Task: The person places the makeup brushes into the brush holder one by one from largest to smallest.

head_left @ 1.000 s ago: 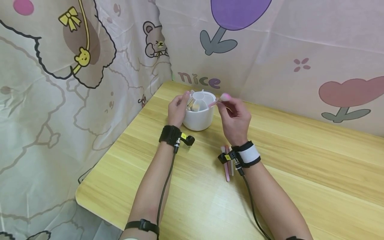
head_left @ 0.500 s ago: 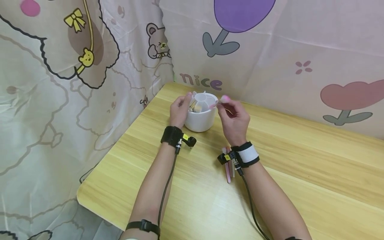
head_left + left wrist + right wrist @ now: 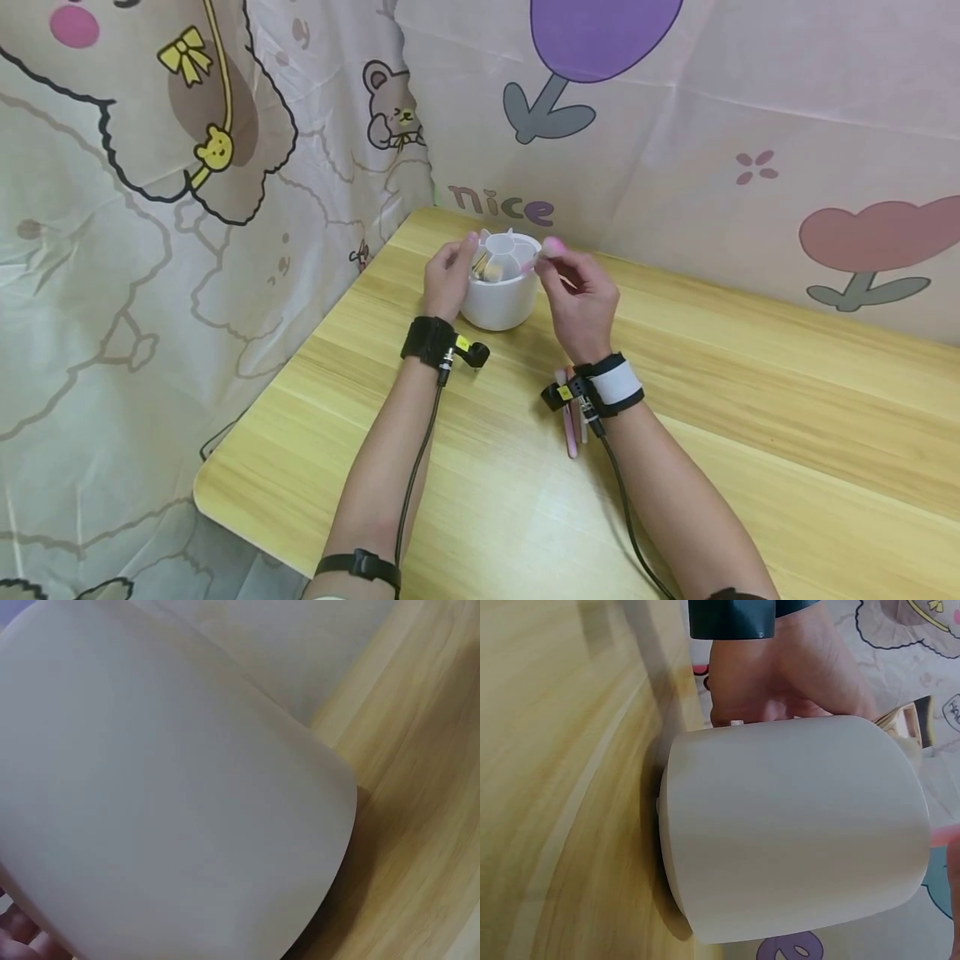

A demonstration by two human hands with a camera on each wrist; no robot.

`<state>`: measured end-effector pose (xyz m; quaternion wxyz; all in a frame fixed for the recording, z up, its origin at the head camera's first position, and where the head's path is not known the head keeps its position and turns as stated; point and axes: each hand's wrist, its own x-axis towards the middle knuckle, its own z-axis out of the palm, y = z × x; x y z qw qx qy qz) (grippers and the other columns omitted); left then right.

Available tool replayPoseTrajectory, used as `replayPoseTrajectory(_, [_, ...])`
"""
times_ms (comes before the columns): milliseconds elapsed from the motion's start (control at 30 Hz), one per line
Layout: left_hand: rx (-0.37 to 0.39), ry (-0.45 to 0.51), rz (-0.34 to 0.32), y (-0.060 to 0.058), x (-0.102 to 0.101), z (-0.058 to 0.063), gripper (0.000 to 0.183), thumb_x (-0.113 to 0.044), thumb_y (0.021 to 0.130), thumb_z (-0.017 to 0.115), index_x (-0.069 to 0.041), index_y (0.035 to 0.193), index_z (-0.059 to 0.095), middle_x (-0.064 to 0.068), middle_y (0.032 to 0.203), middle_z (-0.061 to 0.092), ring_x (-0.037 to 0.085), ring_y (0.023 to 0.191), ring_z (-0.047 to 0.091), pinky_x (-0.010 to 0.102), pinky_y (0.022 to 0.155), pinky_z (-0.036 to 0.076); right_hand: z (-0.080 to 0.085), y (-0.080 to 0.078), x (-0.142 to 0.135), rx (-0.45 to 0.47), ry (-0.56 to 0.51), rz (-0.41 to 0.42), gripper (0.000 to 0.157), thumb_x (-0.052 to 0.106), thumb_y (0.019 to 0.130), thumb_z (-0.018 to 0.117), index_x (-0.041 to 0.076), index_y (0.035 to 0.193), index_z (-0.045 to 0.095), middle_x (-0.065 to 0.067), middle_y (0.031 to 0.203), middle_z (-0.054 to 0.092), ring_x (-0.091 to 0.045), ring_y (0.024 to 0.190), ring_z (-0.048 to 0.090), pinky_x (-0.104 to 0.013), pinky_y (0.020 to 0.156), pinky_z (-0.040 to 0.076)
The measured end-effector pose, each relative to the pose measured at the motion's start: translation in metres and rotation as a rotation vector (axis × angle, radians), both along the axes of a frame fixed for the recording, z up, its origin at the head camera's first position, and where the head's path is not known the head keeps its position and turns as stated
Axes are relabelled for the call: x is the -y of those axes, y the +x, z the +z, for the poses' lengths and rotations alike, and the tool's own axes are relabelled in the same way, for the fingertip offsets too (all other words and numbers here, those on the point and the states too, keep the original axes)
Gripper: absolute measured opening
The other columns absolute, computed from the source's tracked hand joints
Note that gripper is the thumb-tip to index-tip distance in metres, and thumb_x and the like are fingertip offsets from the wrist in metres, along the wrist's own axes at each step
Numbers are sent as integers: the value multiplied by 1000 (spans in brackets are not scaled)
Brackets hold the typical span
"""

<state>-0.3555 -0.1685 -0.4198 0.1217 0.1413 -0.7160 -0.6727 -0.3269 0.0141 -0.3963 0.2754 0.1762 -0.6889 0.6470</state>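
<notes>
A white round holder (image 3: pixel 498 304) with divided compartments stands upright at the back of the table. My left hand (image 3: pixel 446 279) grips its left side, thumb up at the rim; the right wrist view shows that hand (image 3: pixel 787 675) behind the holder wall (image 3: pixel 795 832). Between thumb and fingers, my right hand (image 3: pixel 585 304) pinches a makeup brush (image 3: pixel 553 247) with pink and white bristles. Its pink handle (image 3: pixel 945 836) slants down over the rim into a right-hand compartment; the lower end is hidden. Several makeup brushes (image 3: pixel 492 272) stand in the holder's front left compartment.
Several slim pink and pale sticks (image 3: pixel 572 437), perhaps brushes or files, lie on the wooden table (image 3: pixel 750 400), partly under my right wrist. A patterned curtain (image 3: pixel 675 167) hangs close behind the holder, another along the left edge.
My right hand has moved slightly left toward the holder, and the brush's bristle end now sits nearer the rim. The left hand keeps its grip on the holder.
</notes>
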Motion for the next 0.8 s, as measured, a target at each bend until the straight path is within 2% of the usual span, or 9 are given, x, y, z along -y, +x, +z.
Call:
replayPoseTrajectory(133, [3, -17, -12, 0, 0, 0, 61, -73, 91, 59, -20, 119, 71, 6, 134, 68, 24, 129, 59, 51, 117, 43, -1, 0, -1, 11, 42, 4, 23, 11, 94, 76, 1, 114, 77, -18, 107, 76, 3, 99, 73, -20, 88, 61])
replayPoseTrajectory(300, [1, -25, -23, 1, 0, -1, 61, -73, 91, 59, -21, 121, 72, 5, 138, 67, 24, 133, 58, 52, 119, 41, -1, 1, -4, 45, 103, -8, 24, 15, 95, 74, 5, 118, 77, -15, 111, 77, 4, 100, 72, -18, 91, 59])
replayPoseTrajectory(567, [-41, -22, -70, 1, 1, -2, 61, -70, 95, 54, -20, 127, 70, 7, 139, 66, 25, 134, 57, 50, 120, 40, -2, 0, -7, 72, 109, -17, 22, 14, 97, 72, 6, 117, 77, -13, 113, 77, 2, 100, 72, -18, 92, 59])
replayPoseTrajectory(667, [-57, -32, -117, 3, 1, -3, 79, -82, 89, 49, -21, 136, 65, 5, 149, 61, 24, 143, 52, 50, 125, 35, -2, 0, -8, 74, 114, -24, 21, 14, 98, 71, 5, 116, 77, -13, 112, 78, 3, 98, 72, -17, 92, 59])
replayPoseTrajectory(800, [-92, -43, -206, 5, 2, -4, 125, -107, 61, 42, -20, 150, 53, 7, 160, 51, 26, 152, 44, 52, 129, 28, -5, -1, -9, 90, 132, -41, 20, 15, 98, 70, 7, 114, 78, -12, 110, 79, 5, 94, 71, -14, 89, 59])
